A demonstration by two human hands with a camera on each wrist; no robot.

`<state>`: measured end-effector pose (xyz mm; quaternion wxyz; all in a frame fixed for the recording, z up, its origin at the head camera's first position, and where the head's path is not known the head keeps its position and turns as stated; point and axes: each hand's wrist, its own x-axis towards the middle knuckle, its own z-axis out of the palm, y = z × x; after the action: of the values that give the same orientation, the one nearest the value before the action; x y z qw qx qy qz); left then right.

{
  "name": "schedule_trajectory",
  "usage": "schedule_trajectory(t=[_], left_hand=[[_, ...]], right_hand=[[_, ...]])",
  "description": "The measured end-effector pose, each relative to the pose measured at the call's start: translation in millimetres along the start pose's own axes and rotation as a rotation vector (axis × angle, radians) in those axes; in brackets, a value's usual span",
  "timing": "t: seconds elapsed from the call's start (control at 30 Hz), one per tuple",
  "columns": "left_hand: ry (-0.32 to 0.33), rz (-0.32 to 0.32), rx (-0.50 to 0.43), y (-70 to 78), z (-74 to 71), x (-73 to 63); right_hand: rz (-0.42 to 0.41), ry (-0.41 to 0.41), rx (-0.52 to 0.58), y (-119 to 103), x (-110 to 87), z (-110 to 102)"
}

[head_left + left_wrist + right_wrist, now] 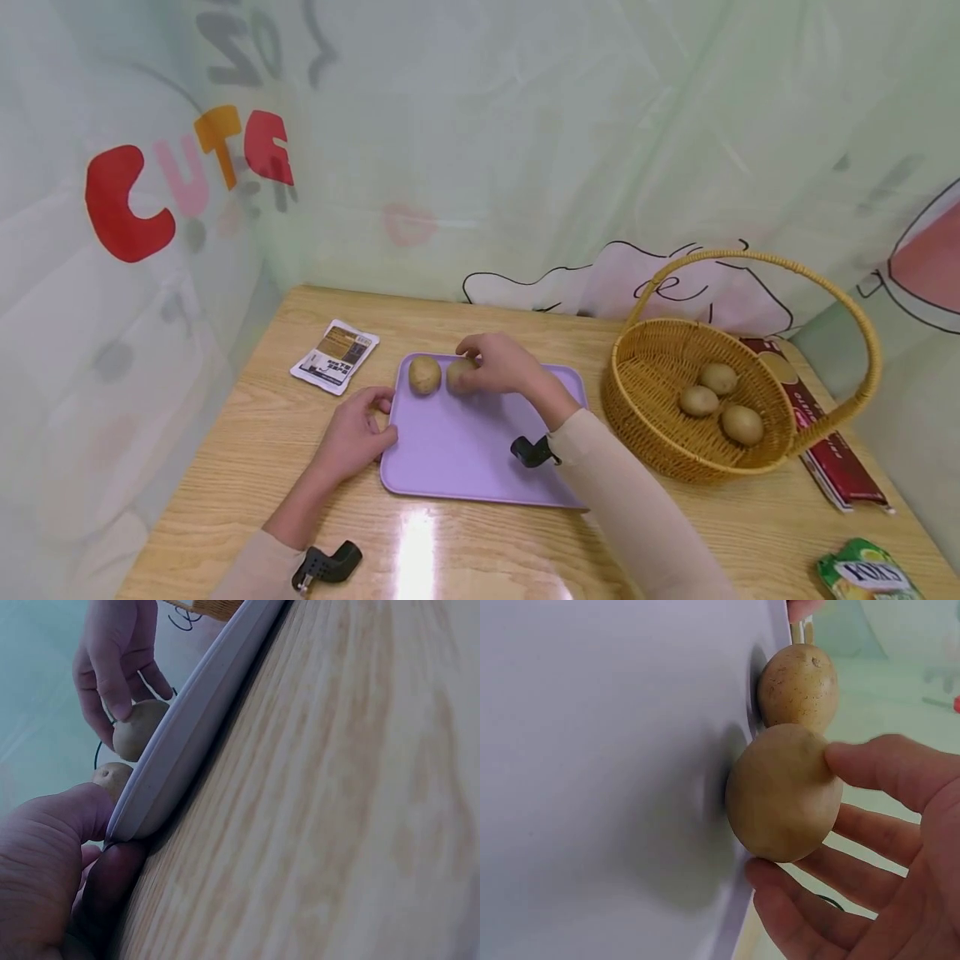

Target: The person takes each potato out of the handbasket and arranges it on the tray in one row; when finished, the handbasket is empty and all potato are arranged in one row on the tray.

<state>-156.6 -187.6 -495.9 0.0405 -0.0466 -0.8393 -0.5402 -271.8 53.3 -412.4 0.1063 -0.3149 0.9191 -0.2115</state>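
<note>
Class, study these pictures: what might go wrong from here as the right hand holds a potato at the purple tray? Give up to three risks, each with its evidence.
1. The held potato is rounded, so it could roll once the right hand lets go.
2. The second potato sits close beside it and might get knocked.
3. The left hand pinches the edge of the tray; lifting there could tilt it and start both rolling.

Head view: bright, fairly even light, white glare on the table (247, 450) near the wearer | left wrist view: dimmer, bluish, wood grain soft | right wrist view: potato (784, 793) casts soft shadow on tray (592, 750), backdrop (885, 690) blurred
</note>
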Motion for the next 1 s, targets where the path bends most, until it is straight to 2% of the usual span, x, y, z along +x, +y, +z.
schedule_trajectory(t=[0.17, 0.3, 0.53, 0.77, 0.9, 1.0], left_hand=[[0.007, 0.0, 0.006, -0.3, -1.2, -0.5], [0.01, 0.003, 0.002, 0.0, -1.3, -1.2], [0.004, 0.009, -0.008, -0.8, 0.3, -0.7], [0.011, 0.021, 0.0, -1.8, 1.1, -1.4], [0.011, 0.023, 0.001, -1.6, 1.2, -1.2], [0.011, 0.022, 0.005, -1.6, 1.1, -0.6]], right_hand=[[-0.041, 0.016, -0.043, -4, 3.0, 0], [-0.036, 0.03, -0.037, -5, 3.2, 1], [0.114, 0.058, -0.022, 0, 1.0, 3], [0.299, 0.039, -0.022, -1, -2.5, -1], [0.315, 0.023, -0.032, 0, -5.2, -5], [0.281, 0.037, -0.037, 1, -7.4, -8]])
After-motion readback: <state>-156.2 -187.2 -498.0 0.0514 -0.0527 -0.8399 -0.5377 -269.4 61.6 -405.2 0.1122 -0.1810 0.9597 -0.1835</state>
